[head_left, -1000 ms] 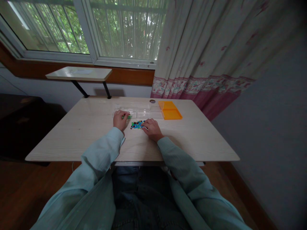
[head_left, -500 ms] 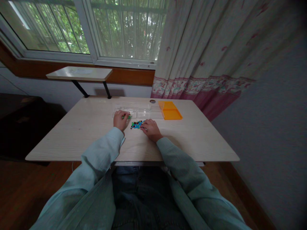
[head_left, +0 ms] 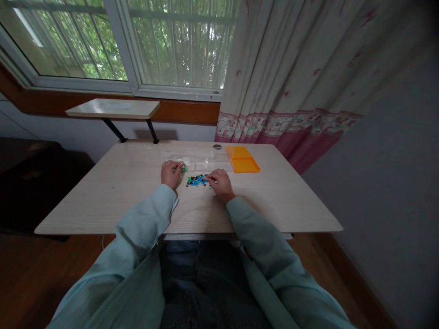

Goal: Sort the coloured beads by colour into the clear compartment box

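A loose spread of small blue, green and dark brown pieces (head_left: 196, 181) lies on the pale wooden table between my hands. My right hand (head_left: 220, 181) is at the right edge of this spread, fingertips pinched together; what they hold, if anything, is too small to name. At the near left of a clear plastic compartment box (head_left: 205, 163) is my left hand (head_left: 171, 173), its fingers closed in a pinch. Small green pieces (head_left: 184, 168) show by the left fingertips, in or at the box's near-left compartment. I cannot tell whether one is gripped.
An orange open case (head_left: 244, 160) stands right of the clear box. Behind it is a round cable hole (head_left: 217, 147) in the table (head_left: 137, 201). A small raised shelf (head_left: 115, 108) on black legs rises at the back left. Curtains (head_left: 267, 91) hang behind the right side.
My right hand has drawn slightly right, uncovering more of the spread's right end. The left hand stays nearly in place by the green pieces.
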A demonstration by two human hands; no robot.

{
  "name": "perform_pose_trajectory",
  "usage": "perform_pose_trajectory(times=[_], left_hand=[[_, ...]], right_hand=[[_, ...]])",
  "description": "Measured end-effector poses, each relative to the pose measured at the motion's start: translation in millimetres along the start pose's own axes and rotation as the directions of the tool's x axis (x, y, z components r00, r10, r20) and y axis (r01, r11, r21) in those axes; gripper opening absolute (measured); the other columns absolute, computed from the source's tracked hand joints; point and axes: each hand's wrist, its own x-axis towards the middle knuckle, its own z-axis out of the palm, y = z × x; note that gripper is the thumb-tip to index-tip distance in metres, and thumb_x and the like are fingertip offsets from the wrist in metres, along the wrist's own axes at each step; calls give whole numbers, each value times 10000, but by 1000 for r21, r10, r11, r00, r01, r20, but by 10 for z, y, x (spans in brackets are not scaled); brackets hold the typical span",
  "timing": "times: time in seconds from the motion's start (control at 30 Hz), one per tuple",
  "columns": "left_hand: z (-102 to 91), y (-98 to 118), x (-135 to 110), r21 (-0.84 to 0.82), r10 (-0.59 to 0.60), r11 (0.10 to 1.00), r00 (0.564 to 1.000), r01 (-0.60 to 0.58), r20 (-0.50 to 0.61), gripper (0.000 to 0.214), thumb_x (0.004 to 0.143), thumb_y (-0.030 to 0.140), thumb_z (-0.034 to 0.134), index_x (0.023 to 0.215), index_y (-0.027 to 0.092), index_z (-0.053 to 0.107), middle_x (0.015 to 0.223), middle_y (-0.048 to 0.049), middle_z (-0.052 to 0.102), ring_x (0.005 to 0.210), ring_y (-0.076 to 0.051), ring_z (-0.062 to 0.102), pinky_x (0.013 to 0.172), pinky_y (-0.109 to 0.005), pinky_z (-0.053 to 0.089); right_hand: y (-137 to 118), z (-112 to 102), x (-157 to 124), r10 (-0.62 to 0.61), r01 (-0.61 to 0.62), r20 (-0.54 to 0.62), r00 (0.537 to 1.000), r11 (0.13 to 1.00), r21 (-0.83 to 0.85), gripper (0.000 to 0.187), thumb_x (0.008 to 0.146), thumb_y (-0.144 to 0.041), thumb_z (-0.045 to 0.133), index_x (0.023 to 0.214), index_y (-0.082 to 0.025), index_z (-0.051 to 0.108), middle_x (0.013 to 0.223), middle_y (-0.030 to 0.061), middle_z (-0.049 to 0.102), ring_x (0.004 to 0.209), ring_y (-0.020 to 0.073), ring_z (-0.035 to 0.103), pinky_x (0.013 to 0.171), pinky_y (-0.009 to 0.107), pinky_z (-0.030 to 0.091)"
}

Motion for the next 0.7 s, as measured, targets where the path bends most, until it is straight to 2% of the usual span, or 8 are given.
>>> perform_pose_trajectory(times=[0.17, 0.4, 0.63, 0.7], left_hand=[[9, -55, 12, 58, -51, 997, 999, 51, 2, 322, 893, 397, 464, 857, 211, 724, 740, -53, 614, 780, -199, 541, 808, -373, 401], [16, -61, 8, 104, -107, 989, 994, 104, 22, 336, 905, 368, 431, 913, 196, 719, 801, -69, 616, 833, -212, 531, 832, -369, 391], [24, -67, 8, 101, -111, 989, 994, 110, 4, 356, 923, 365, 392, 947, 206, 710, 794, -79, 595, 826, -225, 520, 829, -389, 399], [14, -35, 1, 91, -78, 993, 997, 77, 5, 350, 927, 357, 391, 984, 208, 702, 795, -77, 588, 829, -225, 517, 837, -393, 398]], right_hand=[[14, -11, -2, 19, -19, -42, 999, 1000, 10, 181, 866, -305, 589, 878, -181, 720, 855, 57, 650, 870, 182, 524, 824, 297, 379], [33, 12, -7, -16, 18, -67, 998, 999, 28, 153, 856, -281, 603, 861, -187, 723, 816, 49, 647, 836, 180, 538, 809, 303, 389], [49, 32, -9, 0, 3, -67, 998, 999, 45, 151, 853, -291, 602, 844, -203, 725, 815, 48, 653, 834, 183, 539, 800, 309, 389], [54, 40, -9, 2, 2, -68, 998, 999, 52, 149, 852, -284, 601, 841, -201, 724, 811, 46, 654, 833, 180, 540, 800, 307, 388]])
